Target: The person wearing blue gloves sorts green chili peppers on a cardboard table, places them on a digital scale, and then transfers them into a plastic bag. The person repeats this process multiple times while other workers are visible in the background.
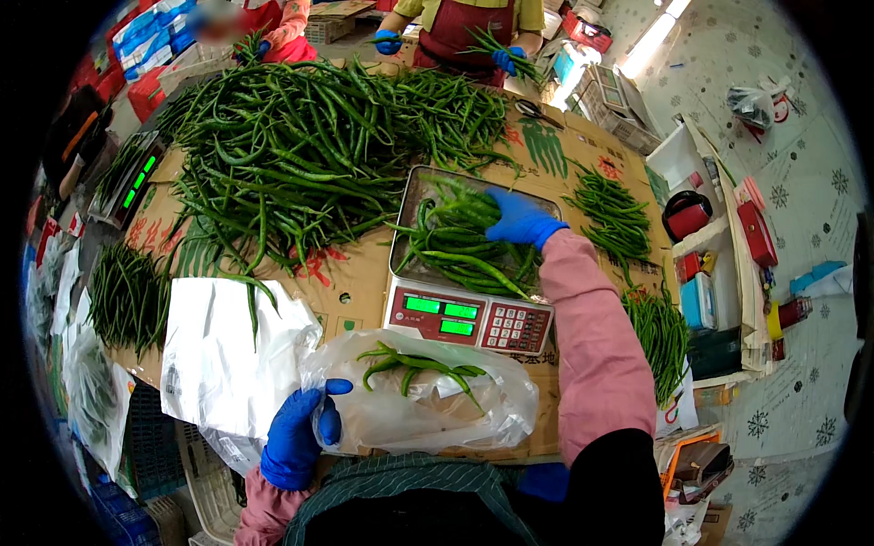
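My left hand [297, 433], in a blue glove, pinches the side of a clear plastic bag [498, 409] at the table's front edge. A few long green chili peppers [410, 365] lie in or on the bag; which one I cannot tell. On the tray of a digital scale [437, 321] rests a heap of green chilies [464, 252]. My right hand [524, 217], also gloved in blue and blurred, is closed around chilies at the back of that heap. The peppers by its fingers are blurred too, and its fingertips are hidden.
A large chili pile [293, 150] covers the back left. Sorted bunches [608, 211] lie right and left. White bags [232, 355] are stacked left of the scale. Scissors [539, 114] lie at the far edge, near a co-worker's gloved hand [509, 60]. Another scale [126, 181] stands left.
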Tool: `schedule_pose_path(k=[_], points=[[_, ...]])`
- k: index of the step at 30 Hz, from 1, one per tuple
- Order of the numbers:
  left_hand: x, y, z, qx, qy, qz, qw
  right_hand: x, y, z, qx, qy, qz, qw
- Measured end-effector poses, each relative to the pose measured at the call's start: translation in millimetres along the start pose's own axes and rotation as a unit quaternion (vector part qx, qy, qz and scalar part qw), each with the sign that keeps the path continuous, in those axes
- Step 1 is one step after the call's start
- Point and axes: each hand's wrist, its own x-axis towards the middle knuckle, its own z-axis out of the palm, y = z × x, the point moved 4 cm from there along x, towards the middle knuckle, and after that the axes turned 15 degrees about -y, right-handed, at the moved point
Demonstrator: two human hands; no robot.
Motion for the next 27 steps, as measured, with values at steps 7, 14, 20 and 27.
schedule_pose_path(k=[7,14,20,27], points=[[-2,-1,-3,0.016,-0.017,-0.022,0.999,-14,28,-19,0.154,0.148,-0.065,0.975],[-1,1,-2,-0.001,0.014,-0.003,1.000,-46,68,-37,0.354,0.401,-0.131,0.835],[-5,-1,-5,-0.013,0.021,0.010,1.000,-74,59,-13,0.401,0.498,-0.167,0.751],[3,0,4,-0.011,-0.013,-0.003,1.000,-75,121,28,0.458,0.576,-0.078,0.672]])
